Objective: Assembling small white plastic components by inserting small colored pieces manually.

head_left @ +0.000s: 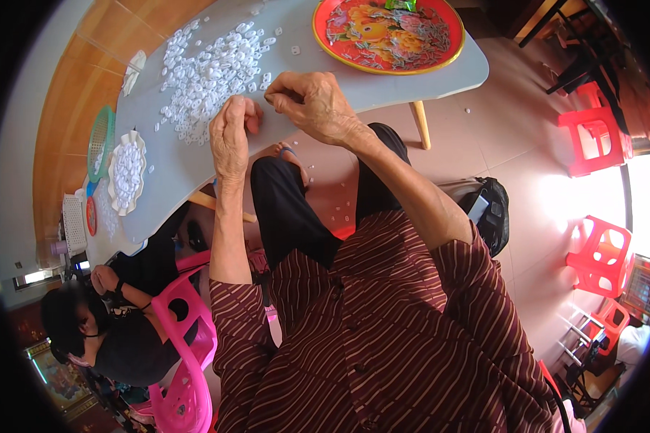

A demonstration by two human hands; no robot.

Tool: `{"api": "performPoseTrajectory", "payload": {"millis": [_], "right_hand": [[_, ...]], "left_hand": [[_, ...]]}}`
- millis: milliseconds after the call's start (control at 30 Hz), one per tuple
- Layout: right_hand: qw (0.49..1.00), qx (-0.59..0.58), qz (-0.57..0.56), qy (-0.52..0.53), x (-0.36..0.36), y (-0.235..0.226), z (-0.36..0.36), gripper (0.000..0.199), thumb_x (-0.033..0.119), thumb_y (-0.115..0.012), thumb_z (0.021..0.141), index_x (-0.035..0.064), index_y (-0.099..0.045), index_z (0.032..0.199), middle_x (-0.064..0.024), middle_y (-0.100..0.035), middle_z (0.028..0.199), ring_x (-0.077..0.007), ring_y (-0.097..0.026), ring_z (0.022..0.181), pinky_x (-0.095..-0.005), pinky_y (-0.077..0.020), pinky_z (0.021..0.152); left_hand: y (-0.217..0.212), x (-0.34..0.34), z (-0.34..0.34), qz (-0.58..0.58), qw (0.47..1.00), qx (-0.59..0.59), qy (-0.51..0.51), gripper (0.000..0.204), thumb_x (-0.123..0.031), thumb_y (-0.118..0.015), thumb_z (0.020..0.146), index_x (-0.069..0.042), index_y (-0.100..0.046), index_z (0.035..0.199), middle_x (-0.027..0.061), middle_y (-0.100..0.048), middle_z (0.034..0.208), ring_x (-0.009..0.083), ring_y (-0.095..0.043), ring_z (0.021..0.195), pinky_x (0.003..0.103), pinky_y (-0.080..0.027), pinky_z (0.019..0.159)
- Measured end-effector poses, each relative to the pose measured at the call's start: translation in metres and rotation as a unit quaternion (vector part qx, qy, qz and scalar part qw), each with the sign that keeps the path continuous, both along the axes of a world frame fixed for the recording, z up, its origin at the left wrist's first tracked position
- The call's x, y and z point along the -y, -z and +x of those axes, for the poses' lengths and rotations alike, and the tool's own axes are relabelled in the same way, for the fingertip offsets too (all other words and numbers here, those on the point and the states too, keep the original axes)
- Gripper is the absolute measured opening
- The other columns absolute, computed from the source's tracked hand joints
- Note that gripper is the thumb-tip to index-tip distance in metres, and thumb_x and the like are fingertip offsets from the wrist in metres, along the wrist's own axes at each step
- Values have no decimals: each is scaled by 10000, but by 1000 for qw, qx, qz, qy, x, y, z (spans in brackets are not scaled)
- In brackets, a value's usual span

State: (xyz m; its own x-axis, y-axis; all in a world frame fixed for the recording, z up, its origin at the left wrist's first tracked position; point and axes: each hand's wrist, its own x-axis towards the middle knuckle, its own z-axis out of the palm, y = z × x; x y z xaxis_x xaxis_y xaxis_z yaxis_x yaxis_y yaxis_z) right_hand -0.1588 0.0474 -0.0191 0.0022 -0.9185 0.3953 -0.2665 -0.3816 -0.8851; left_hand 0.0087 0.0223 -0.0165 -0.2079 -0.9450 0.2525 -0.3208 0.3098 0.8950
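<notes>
Over the near edge of the grey table (361,92), my left hand (230,141) is closed with its fingers curled and the thumb bent toward them. My right hand (318,107) faces it a short way off, its thumb and fingers pressed together in a pinch. What either hand holds, if anything, is too small or hidden to make out. Just beyond my left hand lies a loose heap of small white plastic pieces (213,68) with holes. Beyond my right hand stands a round red flowered tray (330,54) strewn with small thin greyish pieces.
A scalloped white dish (134,205) of white pieces and a green basket (108,130) stand at the left. A person in black (133,353) sits beside a pink chair (204,339). Red stools (592,137) stand on the tiled floor at right; a black bag (492,216) is nearer.
</notes>
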Motion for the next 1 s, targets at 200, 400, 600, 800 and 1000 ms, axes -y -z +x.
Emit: {"api": "performPoseTrajectory", "payload": {"millis": [200,400,600,800,1000], "right_hand": [[999,37,1,2,-2,-2,1,114,92,-586,771,11,-645,826,-139,-641,693,-269,-630,634,-344,-492,619],[999,24,-23,-1,-1,4,1,144,116,-606,819,2,-642,897,-114,-622,666,-161,-578,563,-293,-471,564],[1000,9,-11,-6,-1,2,0,147,126,-614,824,5,-642,902,-115,-629,679,-155,-587,572,-289,-473,564],[999,19,-28,-5,-1,6,0,148,128,-611,819,4,-640,895,-115,-627,674,-163,-587,565,-292,-471,561],[1000,3,-27,-9,-2,0,-2,153,136,-607,820,4,-641,890,-124,-621,662,-183,-587,558,-308,-468,556]], "left_hand": [[0,-1,0,1,1000,-2,-7,388,-326,-385,930,-23,-488,710,22,-448,623,112,-378,596,266,-328,572],[-4,-4,-2,13,1000,6,-22,400,-344,-394,927,-21,-491,713,22,-450,620,114,-388,601,268,-334,582],[-4,-5,-2,0,1000,11,-19,403,-345,-395,929,-19,-493,714,18,-444,616,116,-387,599,270,-327,575],[1,-2,-1,-3,1000,6,-8,395,-336,-393,928,-18,-497,717,20,-443,619,113,-387,597,267,-325,575],[2,-2,2,7,1000,-6,-11,396,-353,-397,926,-27,-510,732,25,-458,627,113,-395,605,266,-332,583]]}}
